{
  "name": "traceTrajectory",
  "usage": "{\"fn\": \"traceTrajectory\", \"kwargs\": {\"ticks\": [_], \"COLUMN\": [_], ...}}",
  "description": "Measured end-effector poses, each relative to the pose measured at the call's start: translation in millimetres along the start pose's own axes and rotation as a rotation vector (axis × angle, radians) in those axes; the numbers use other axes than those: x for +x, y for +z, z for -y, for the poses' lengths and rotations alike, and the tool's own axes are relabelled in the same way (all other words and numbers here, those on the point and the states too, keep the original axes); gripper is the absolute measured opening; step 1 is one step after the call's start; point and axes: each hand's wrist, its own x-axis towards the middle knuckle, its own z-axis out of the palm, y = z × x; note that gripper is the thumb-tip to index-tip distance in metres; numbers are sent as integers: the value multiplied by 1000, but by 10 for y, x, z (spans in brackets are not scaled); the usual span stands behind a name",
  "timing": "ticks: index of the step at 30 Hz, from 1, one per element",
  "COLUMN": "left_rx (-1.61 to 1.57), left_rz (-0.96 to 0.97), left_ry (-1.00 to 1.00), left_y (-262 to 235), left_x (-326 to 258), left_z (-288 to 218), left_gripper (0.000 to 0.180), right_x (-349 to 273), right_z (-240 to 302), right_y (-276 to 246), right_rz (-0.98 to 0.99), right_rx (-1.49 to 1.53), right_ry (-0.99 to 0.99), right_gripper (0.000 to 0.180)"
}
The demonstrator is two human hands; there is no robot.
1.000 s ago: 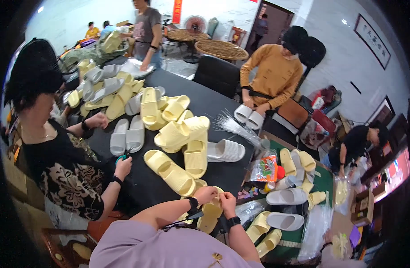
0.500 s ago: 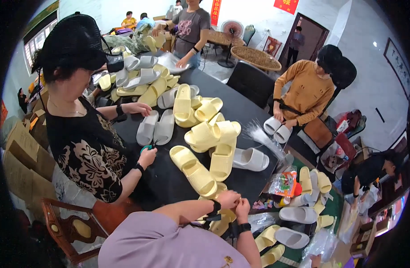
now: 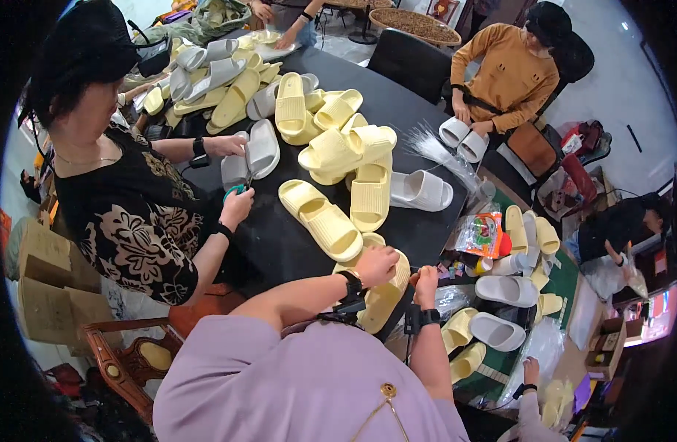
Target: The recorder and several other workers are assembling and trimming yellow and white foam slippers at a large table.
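Note:
My left hand is closed, with its fingers curled over a pair of yellow slippers at the near table edge. Whatever it pinches is hidden. Just to its right, my right hand is closed in a pinch, beside a thin dark thing too small to name. Another yellow slipper lies just beyond my left hand. Several more yellow slippers are heaped behind it, and a grey slipper rests to their right.
At the left, a person in a flowered top holds green-handled scissors at grey slippers. Across the table, a person in orange holds white slippers near a bundle of clear ties. A wooden chair stands at lower left.
My hands were together and are now apart, the left one over the yellow slippers, the right one off to the right. The view has tilted down. The left-hand person's scissors now touch the grey slippers.

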Motion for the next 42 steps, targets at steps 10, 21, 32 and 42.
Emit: {"fn": "traceTrajectory", "kwargs": {"ticks": [10, 21, 32, 42], "left_rx": [247, -1652, -816, 7], "left_rz": [-473, -203, -227, -251], "left_ry": [-360, -642, -489, -231], "left_y": [-857, -1499, -1375, -1038], "left_x": [-496, -470, -493, -605], "left_z": [698, 845, 621, 1100], "left_gripper": [51, 39, 42, 71], "right_x": [-934, -560, -483, -790], "right_z": [563, 1234, 904, 487], "right_y": [221, -476, -666, -200], "right_rz": [635, 537, 122, 786], "right_rx": [-697, 211, -143, -392], "right_ry": [32, 44, -303, 206], "right_gripper": [39, 27, 52, 32]}}
